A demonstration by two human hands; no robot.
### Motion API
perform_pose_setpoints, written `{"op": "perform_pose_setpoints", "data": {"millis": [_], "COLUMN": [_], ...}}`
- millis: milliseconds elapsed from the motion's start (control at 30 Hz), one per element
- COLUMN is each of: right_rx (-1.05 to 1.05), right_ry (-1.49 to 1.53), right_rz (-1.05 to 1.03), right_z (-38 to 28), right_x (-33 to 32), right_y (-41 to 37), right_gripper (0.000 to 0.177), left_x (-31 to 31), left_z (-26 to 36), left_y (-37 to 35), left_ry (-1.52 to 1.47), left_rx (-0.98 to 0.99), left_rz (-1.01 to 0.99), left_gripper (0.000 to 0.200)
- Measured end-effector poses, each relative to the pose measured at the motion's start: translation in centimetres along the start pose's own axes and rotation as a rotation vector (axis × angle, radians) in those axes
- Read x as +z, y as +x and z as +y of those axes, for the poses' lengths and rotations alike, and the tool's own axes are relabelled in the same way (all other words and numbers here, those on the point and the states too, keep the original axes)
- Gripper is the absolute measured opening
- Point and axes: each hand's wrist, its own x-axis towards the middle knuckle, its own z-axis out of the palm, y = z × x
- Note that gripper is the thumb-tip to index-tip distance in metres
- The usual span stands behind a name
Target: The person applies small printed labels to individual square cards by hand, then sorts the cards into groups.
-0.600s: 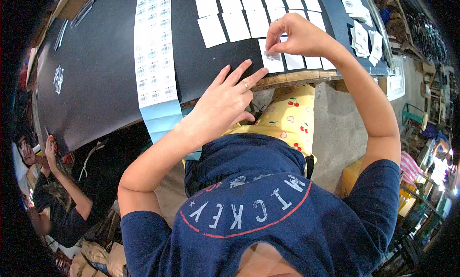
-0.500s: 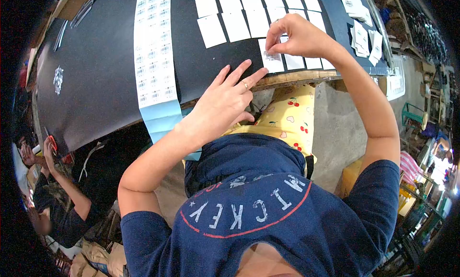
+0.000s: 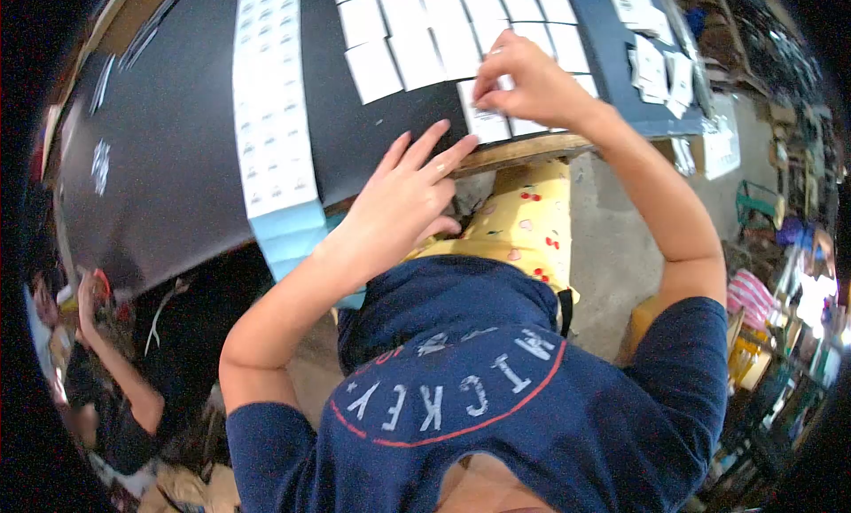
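Observation:
My right hand (image 3: 525,86) is closed in a pinch over a white card (image 3: 487,130) near the table's front edge. Its fingertips are at a barcode sticker (image 3: 486,117) on that card and partly cover it; motion blur softens the print. Fingers spread, my left hand (image 3: 403,189) rests by the table edge, its index fingertip close to the card's lower left corner. More white cards (image 3: 415,59) lie in rows beyond my hands. To the left runs a long sheet of barcode stickers (image 3: 273,114), its light blue backing (image 3: 288,234) hanging over the edge.
Loose stacks of printed cards (image 3: 651,70) lie on the black table (image 3: 168,149) at the right. A small white pile (image 3: 101,165) sits far left. Another person's hand (image 3: 89,291) is beside something red at lower left. The wooden table edge (image 3: 527,151) is in front of me.
The whole view has shifted, so the table and cards appear slightly further left and lower. My right hand stays at the same card, its fingers still pinched. My left hand stays spread beside it.

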Motion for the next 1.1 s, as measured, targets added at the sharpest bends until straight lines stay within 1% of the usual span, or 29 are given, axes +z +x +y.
{"op": "perform_pose_setpoints", "data": {"millis": [33, 67, 100, 133, 167, 233, 300, 333, 367, 400, 433, 500, 533, 600, 633, 667, 700, 733, 800, 867, 900, 967, 1033, 1100], "right_rx": [0.015, -0.018, 0.002, 0.033, 0.052, 0.041, 0.134, 0.148, 0.211, 0.229, 0.316, 0.367, 0.410, 0.455, 0.457, 0.465, 0.454, 0.484, 0.517, 0.585, 0.585, 0.606, 0.642, 0.514], "right_ry": [0.020, 0.041, 0.046, 0.100, 0.161, 0.142, -0.027, -0.081, -0.172, -0.304, -0.262, -0.320, -0.292, -0.206, -0.151, -0.163, -0.104, -0.135, -0.165, -0.027, -0.023, -0.055, -0.087, -0.300], "right_rz": [0.001, 0.076, 0.041, 0.066, 0.089, 0.117, 0.192, 0.216, 0.199, 0.269, 0.272, 0.256, 0.227, 0.200, 0.199, 0.211, 0.206, 0.231, 0.256, 0.306, 0.302, 0.351, 0.352, 0.410], "right_z": [0.4, 0.5, 0.5, -0.2, -0.8, -0.1, 1.9, 3.9, 5.0, 8.1, 9.1, 11.6, 12.4, 14.1, 14.9, 15.2, 15.6, 15.7, 16.1, 16.7, 16.4, 15.4, 14.9, 15.3], "right_x": [0.4, 0.6, 0.3, -0.7, -1.9, -5.1, -8.4, -10.2, -12.3, -13.4, -15.0, -16.6, -16.9, -16.3, -15.7, -15.1, -14.5, -13.7, -12.6, -11.6, -11.5, -11.2, -11.0, -10.6], "right_y": [-0.2, -0.7, -0.8, -1.3, -1.8, -3.4, -5.6, -7.0, -8.3, -9.9, -11.0, -13.0, -13.7, -14.4, -14.7, -14.7, -14.5, -14.3, -14.4, -14.6, -14.4, -14.5, -14.5, -15.0], "right_gripper": [0.006, 0.004, 0.004, 0.005, 0.006, 0.008, 0.008, 0.008, 0.006, 0.006, 0.014, 0.014, 0.014, 0.015, 0.015, 0.017, 0.017, 0.017, 0.016, 0.016, 0.016, 0.012, 0.013, 0.014], "left_x": [-0.1, -0.2, -0.8, -1.5, -2.4, -4.7, -7.1, -7.9, -8.4, -7.8, -7.3, -7.8, -7.6, -6.7, -6.1, -5.4, -4.8, -4.2, -3.3, -3.2, -3.2, -3.5, -3.5, -3.3], "left_z": [0.0, -0.1, 0.1, 0.3, 0.5, 0.6, 0.0, -0.5, -1.2, -2.9, -4.8, -7.3, -8.4, -10.9, -12.1, -13.3, -14.2, -14.7, -15.3, -15.6, -15.3, -14.6, -14.7, -15.3], "left_y": [0.1, 0.1, 0.1, -0.1, -0.3, -1.4, -3.2, -4.4, -5.8, -7.3, -8.7, -10.5, -11.5, -13.4, -14.5, -15.7, -16.5, -17.0, -17.5, -17.5, -17.4, -16.7, -16.7, -17.3], "left_ry": [-0.018, -0.042, -0.066, -0.143, -0.208, -0.333, -0.398, -0.408, -0.413, -0.487, -0.562, -0.412, -0.412, -0.369, -0.367, -0.314, -0.259, -0.258, -0.199, -0.181, -0.165, -0.163, -0.165, -0.193], "left_rx": [0.014, 0.004, -0.020, -0.054, -0.052, -0.047, -0.140, -0.231, -0.319, -0.380, -0.437, -0.541, -0.535, -0.715, -0.709, -0.797, -0.884, -0.880, -0.957, -0.925, -0.896, -0.929, -0.956, -0.920], "left_rz": [0.002, -0.030, -0.054, -0.064, -0.032, 0.024, 0.079, 0.194, 0.310, 0.525, 0.742, 0.947, 0.952, 1.185, 1.186, 1.222, 1.257, 1.257, 1.306, 1.300, 1.299, 1.284, 1.266, 1.287], "left_gripper": [0.035, 0.037, 0.035, 0.034, 0.031, 0.026, 0.024, 0.025, 0.028, 0.029, 0.030, 0.027, 0.027, 0.030, 0.030, 0.031, 0.032, 0.032, 0.033, 0.034, 0.034, 0.035, 0.035, 0.035]}}
